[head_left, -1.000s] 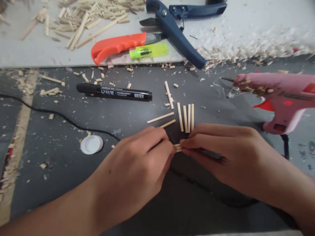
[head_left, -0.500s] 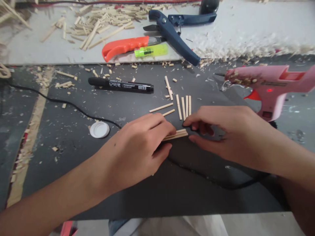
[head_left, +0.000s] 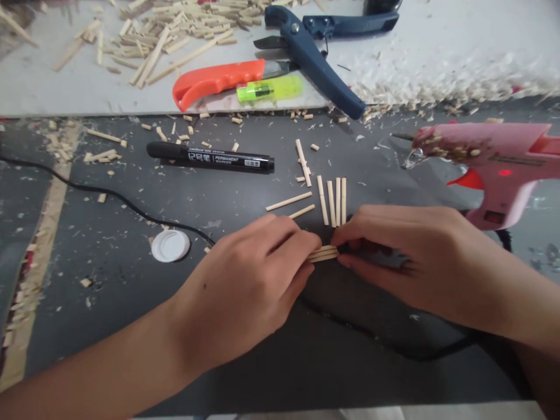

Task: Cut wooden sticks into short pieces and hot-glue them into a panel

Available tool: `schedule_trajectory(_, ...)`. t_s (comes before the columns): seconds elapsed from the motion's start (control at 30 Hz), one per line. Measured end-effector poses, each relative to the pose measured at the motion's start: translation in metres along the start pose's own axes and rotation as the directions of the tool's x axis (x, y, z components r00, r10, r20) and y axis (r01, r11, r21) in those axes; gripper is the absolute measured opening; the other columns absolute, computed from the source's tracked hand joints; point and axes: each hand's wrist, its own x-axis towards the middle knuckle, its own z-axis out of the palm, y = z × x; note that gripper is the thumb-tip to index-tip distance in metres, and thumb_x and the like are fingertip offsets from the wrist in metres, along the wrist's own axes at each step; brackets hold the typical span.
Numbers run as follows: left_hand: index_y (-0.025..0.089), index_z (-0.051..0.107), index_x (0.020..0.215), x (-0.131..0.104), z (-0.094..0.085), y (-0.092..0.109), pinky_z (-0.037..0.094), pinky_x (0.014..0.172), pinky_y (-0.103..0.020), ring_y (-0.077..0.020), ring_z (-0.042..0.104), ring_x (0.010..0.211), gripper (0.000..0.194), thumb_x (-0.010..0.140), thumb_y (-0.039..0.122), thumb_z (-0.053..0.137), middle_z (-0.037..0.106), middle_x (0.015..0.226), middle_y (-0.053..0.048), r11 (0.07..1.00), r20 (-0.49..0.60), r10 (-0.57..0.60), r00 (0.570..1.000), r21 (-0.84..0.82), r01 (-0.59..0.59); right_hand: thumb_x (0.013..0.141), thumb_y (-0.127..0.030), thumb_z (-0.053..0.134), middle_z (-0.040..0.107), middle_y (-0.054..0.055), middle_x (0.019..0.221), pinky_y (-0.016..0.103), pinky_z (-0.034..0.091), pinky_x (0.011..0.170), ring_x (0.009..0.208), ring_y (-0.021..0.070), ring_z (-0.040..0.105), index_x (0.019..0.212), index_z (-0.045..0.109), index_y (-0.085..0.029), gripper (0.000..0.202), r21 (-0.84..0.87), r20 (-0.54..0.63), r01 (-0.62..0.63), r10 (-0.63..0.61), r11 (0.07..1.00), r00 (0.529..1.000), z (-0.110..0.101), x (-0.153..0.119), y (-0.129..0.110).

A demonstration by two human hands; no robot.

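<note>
A few thin wooden sticks (head_left: 324, 254) lie side by side, gripped between the thumb and fingers of my left hand (head_left: 251, 280). Their left part is hidden under those fingers. At the right ends of the same sticks, the thumb and fingertips of my right hand (head_left: 411, 256) close in a pinch. Just above my fingers stand out several short sticks (head_left: 331, 201) in a row, pointing away from me. Two more loose ones, one of them a slanted stick (head_left: 289, 201), lie beyond my left knuckles.
A pink glue gun (head_left: 494, 154) with a lit red light lies at right. Beyond are a black marker (head_left: 214, 158), blue cutters (head_left: 324, 73), an orange-handled knife (head_left: 219, 81), a yellow-green highlighter (head_left: 271, 88) and piled wood pieces (head_left: 179, 38). A white cap (head_left: 170, 245) and black cable (head_left: 109, 197) are left.
My right thumb and fingers have come together onto the ends of the held sticks. My left hand still holds them. The view has shifted slightly.
</note>
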Motion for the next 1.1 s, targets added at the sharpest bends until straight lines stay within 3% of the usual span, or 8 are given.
schedule_trajectory(0.23, 0.01, 0.071, 0.102, 0.0, 0.0, 0.003, 0.052, 0.075, -0.037, -0.0216, 0.061, 0.085, 0.019, 0.096, 0.01, 0.053, 0.066, 0.091, -0.008, 0.997, -0.022, 0.056, 0.998, 0.046, -0.055, 0.087, -0.008, 0.057, 0.056, -0.004, 0.075, 0.023, 0.04, 0.056, 0.061, 0.0095, 0.051, 0.085, 0.054, -0.022, 0.015, 0.05, 0.021, 0.024, -0.025, 0.998, 0.999, 0.001, -0.001, 0.0)
schedule_trajectory(0.4, 0.011, 0.072, 0.102, 0.0, 0.0, 0.001, 0.052, 0.076, -0.036, -0.0211, 0.061, 0.084, 0.021, 0.097, 0.011, 0.052, 0.065, 0.088, -0.007, 0.996, -0.047, 0.078, 0.996, 0.04, -0.076, 0.09, -0.015, 0.059, 0.062, 0.0, 0.089, 0.026, 0.043, 0.062, 0.074, 0.0136, 0.059, 0.1, 0.059, -0.022, 0.012, 0.073, 0.027, 0.061, -0.063, 0.995, 0.998, 0.003, -0.002, 0.002)
schedule_trajectory(0.63, 0.013, 0.065, 0.104, -0.005, -0.004, 0.008, 0.05, 0.077, -0.032, -0.0204, 0.063, 0.088, 0.016, 0.095, 0.015, 0.051, 0.066, 0.095, -0.006, 0.997, -0.13, 0.052, 0.99, -0.053, -0.06, 0.091, -0.008, 0.058, 0.064, 0.001, 0.088, 0.027, 0.043, 0.064, 0.075, 0.0136, 0.058, 0.101, 0.059, -0.021, 0.018, -0.015, -0.085, 0.255, -0.256, 0.967, 0.963, -0.003, -0.004, -0.005)
schedule_trajectory(0.73, 0.013, 0.057, 0.123, -0.005, -0.007, 0.011, 0.05, 0.084, -0.035, -0.0221, 0.065, 0.097, 0.028, 0.098, 0.022, 0.051, 0.07, 0.11, -0.006, 0.986, -0.066, -0.01, 0.998, -0.164, -0.001, 0.09, -0.009, 0.061, 0.064, 0.003, 0.093, 0.029, 0.044, 0.071, 0.081, 0.0151, 0.058, 0.106, 0.061, -0.02, 0.019, -0.119, -0.112, 0.305, -0.318, 0.945, 0.941, -0.005, -0.002, -0.012)
schedule_trajectory(0.83, 0.015, 0.058, 0.119, -0.004, -0.009, 0.012, 0.048, 0.084, -0.038, -0.0241, 0.065, 0.097, 0.027, 0.102, 0.028, 0.041, 0.069, 0.113, -0.008, 0.961, 0.047, -0.144, 0.989, -0.232, 0.151, 0.096, -0.016, 0.055, 0.065, 0.005, 0.093, 0.031, 0.045, 0.072, 0.082, 0.017, 0.059, 0.107, 0.061, -0.021, 0.014, -0.218, -0.037, 0.311, -0.326, 0.925, 0.945, -0.013, 0.007, -0.023)
schedule_trajectory(0.93, 0.016, 0.06, 0.109, -0.003, -0.011, 0.012, 0.045, 0.083, -0.04, -0.0254, 0.063, 0.097, 0.031, 0.104, 0.032, 0.034, 0.067, 0.109, -0.009, 0.925, 0.03, -0.249, 0.968, -0.289, 0.247, 0.1, -0.032, 0.051, 0.068, 0.009, 0.109, 0.036, 0.049, 0.081, 0.098, 0.023, 0.064, 0.116, 0.061, -0.023, 0.021, -0.31, -0.003, 0.222, -0.235, 0.924, 0.972, -0.03, 0.032, -0.031)
schedule_trajectory(1.03, 0.019, 0.06, 0.109, -0.003, -0.014, 0.009, 0.041, 0.084, -0.035, -0.0205, 0.059, 0.093, 0.034, 0.106, 0.04, 0.033, 0.064, 0.1, -0.004, 0.852, -0.079, -0.303, 0.95, -0.47, 0.233, 0.096, -0.053, 0.05, 0.062, 0.011, 0.133, 0.043, 0.048, 0.095, 0.121, 0.031, 0.058, 0.131, 0.057, -0.025, 0.045, -0.429, -0.069, -0.082, 0.058, 0.9, 0.996, -0.055, 0.078, -0.022)
schedule_trajectory(1.1, 0.02, 0.061, 0.102, -0.002, -0.017, 0.006, 0.039, 0.08, -0.031, -0.0165, 0.054, 0.083, 0.038, 0.106, 0.044, 0.032, 0.058, 0.085, 0.0, 0.755, -0.111, -0.367, 0.924, -0.615, 0.226, 0.095, -0.059, 0.045, 0.054, 0.014, 0.145, 0.048, 0.043, 0.104, 0.132, 0.0351, 0.049, 0.14, 0.051, -0.022, 0.059, -0.477, -0.103, -0.29, 0.275, 0.83, 0.956, -0.071, 0.114, -0.007)
